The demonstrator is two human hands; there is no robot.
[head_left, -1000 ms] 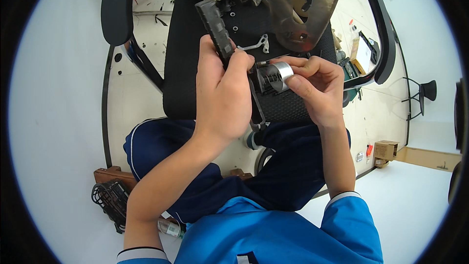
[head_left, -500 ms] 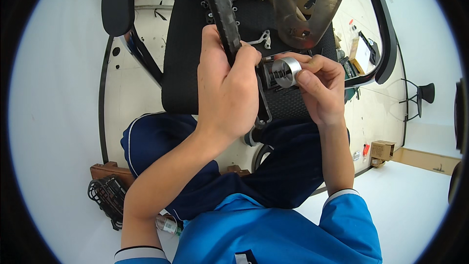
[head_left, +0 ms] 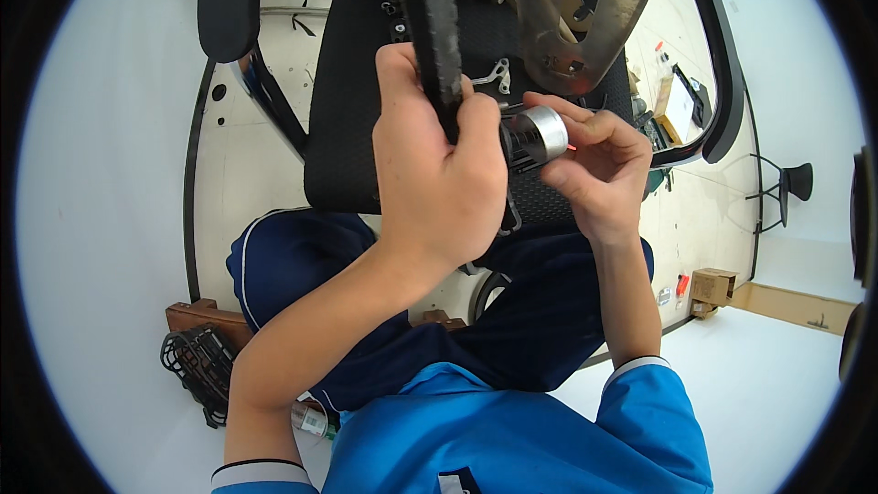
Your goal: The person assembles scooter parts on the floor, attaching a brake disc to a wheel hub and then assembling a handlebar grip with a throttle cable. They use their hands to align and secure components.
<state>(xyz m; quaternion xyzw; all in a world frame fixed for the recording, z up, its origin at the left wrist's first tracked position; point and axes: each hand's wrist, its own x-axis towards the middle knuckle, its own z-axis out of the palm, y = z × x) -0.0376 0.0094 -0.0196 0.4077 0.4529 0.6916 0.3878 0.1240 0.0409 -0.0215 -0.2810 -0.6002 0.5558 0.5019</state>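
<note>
My left hand point(head_left: 439, 160) is wrapped round a black tool-like part with a long, worn, dark bar point(head_left: 433, 37) rising past the thumb and forefinger. A short silver metal cup point(head_left: 547, 133) sits at this part's right side, with a dark coil spring point(head_left: 521, 137) partly inside it. My right hand point(head_left: 605, 155) curves round the cup, its forefinger along the upper side and its thumb close to the lower rim. A small red tip shows between that hand and the cup. Below my left hand a black loop-shaped end point(head_left: 512, 220) sticks out. My palm hides the rest of the part.
Beneath my hands is a black chair seat point(head_left: 343, 146) with armrests point(head_left: 230, 5) on both sides. A silver lever-like piece point(head_left: 498, 76), a smoky curved cover point(head_left: 581, 23) and several small parts lie on it. Cardboard boxes point(head_left: 712, 286) stand on the floor at right.
The black part has shifted slightly right and turned in my left hand, its bar more upright. The silver cup moved right with it. My right thumb has slid from the cup's face to below its rim.
</note>
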